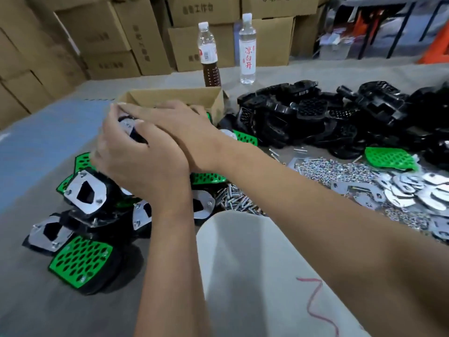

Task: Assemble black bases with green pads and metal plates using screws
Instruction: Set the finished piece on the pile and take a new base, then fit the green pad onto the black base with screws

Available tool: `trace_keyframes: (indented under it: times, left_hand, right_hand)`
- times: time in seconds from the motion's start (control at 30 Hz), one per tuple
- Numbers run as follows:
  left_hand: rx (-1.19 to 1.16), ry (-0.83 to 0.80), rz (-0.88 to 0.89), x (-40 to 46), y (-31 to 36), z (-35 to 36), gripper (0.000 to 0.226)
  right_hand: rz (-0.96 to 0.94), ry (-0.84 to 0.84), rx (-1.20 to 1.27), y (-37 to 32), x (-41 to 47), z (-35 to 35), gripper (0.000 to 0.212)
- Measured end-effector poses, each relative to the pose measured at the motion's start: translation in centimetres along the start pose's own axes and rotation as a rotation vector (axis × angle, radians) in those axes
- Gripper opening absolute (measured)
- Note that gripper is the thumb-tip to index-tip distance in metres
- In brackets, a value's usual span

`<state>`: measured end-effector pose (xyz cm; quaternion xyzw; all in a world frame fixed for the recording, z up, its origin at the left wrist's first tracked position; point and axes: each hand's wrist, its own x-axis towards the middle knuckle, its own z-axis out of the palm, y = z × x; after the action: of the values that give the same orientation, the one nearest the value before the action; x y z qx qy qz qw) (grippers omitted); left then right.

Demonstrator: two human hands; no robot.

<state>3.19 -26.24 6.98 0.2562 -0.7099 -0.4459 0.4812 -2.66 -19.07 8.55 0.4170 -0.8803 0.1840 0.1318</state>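
— Above the pile of finished units [82, 203], status?
— My left hand [136, 161] has a curled grip on a black base with its shiny metal plate [128, 126]; my right hand [167, 122] lies flat over it.
— Next?
— Judged complete: set it on the pile, then fetch a bare black base [291, 113].

Plated black base [132, 131] between both hands

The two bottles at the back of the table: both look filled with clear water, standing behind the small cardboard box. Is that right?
Not quite. In the head view only the right bottle holds clear liquid; the left bottle has dark brown liquid in its lower part. Both do stand behind the small cardboard box.
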Motion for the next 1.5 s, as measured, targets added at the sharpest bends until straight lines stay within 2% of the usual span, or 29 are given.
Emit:
trace_keyframes:
  times: [0.07, 0.17, 0.27, 0.33, 0.4, 0.5, 0.57, 0.67, 0.77, 0.9, 1.03, 1.13, 1.2, 1.23, 1.3, 1.33, 1.4, 1.43, 1.5]
  left_hand:
    - [0.035, -0.052, -0.008, -0.9, -0.2, 0.6, 0.050]
    - [0.041, -0.106, -0.003, -1.9, -0.5, 1.1, 0.046]
    - [0.034, -0.015, 0.079, -2.9, 0.1, 1.4, 0.046]
    - [-0.051, 0.053, 0.203, -4.3, 0.8, 2.2, 0.039]
    - [-0.169, -0.010, 0.278, -6.4, 1.5, 3.6, 0.028]
    - [-0.279, -0.184, 0.150, -8.6, 2.4, 6.0, 0.023]
    - [-0.270, -0.222, 0.028, -8.9, 2.3, 7.7, 0.024]
    - [-0.278, -0.254, -0.123, -8.3, 2.0, 9.7, 0.025]
    - [-0.264, -0.270, -0.148, -7.6, 1.8, 11.4, 0.024]
    - [-0.286, -0.275, -0.179, -7.4, 2.1, 12.7, 0.021]
    - [-0.262, -0.268, -0.158, -7.7, 2.1, 13.1, 0.021]
    - [-0.287, -0.283, -0.149, -8.3, 2.1, 13.2, 0.022]
    - [-0.280, -0.316, -0.074, -9.0, 2.2, 12.8, 0.023]
    - [-0.261, -0.346, 0.007, -9.3, 2.3, 12.6, 0.025]
    - [-0.169, -0.455, 0.232, -9.8, 2.1, 12.4, 0.039]
    - [-0.100, -0.552, 0.366, -10.2, 2.2, 12.5, 0.053]
    - [-0.034, -0.807, 0.591, -11.6, 2.6, 12.7, 0.081]
    - [-0.049, -0.923, 0.646, -12.6, 2.9, 12.7, 0.089]
    - [-0.106, -1.034, 0.670, -14.8, 3.4, 12.8, 0.088]
  right_hand:
    - [0.031, 0.087, 0.133, 1.6, -2.5, 0.3, 0.061]
    - [0.214, 0.253, 0.275, 4.4, -6.7, 0.3, 0.054]
    - [0.436, 0.317, 0.226, 7.7, -9.6, 0.1, 0.038]
    - [0.576, 0.275, 0.092, 9.7, -10.3, -0.1, 0.028]
    - [0.647, 0.222, -0.032, 11.0, -9.7, -0.3, 0.024]
    - [0.604, 0.161, -0.132, 11.3, -6.1, -0.7, 0.022]
    - [0.574, 0.081, -0.220, 11.5, -3.1, -0.5, 0.023]
    - [0.683, -0.122, -0.258, 13.5, -1.5, 0.4, 0.039]
    - [0.755, -0.293, -0.273, 16.5, -1.7, 0.5, 0.051]
    - [0.785, -0.345, -0.326, 18.6, -1.1, -0.4, 0.054]
    - [0.579, -0.222, -0.348, 18.7, -3.0, -0.9, 0.039]
    - [0.475, 0.015, -0.371, 18.5, -5.1, -1.5, 0.034]
    - [0.523, 0.301, -0.186, 17.9, -6.2, -2.4, 0.032]
    - [0.585, 0.466, -0.030, 17.4, -6.9, -3.0, 0.037]
    - [0.722, 0.740, 0.304, 16.4, -8.4, -4.2, 0.047]
    - [0.793, 0.812, 0.441, 15.9, -9.8, -4.9, 0.047]
    - [0.914, 0.824, 0.623, 15.0, -12.9, -5.9, 0.049]
    - [0.954, 0.783, 0.682, 14.7, -14.7, -6.1, 0.052]
    - [0.964, 0.739, 0.790, 14.2, -18.7, -6.4, 0.042]
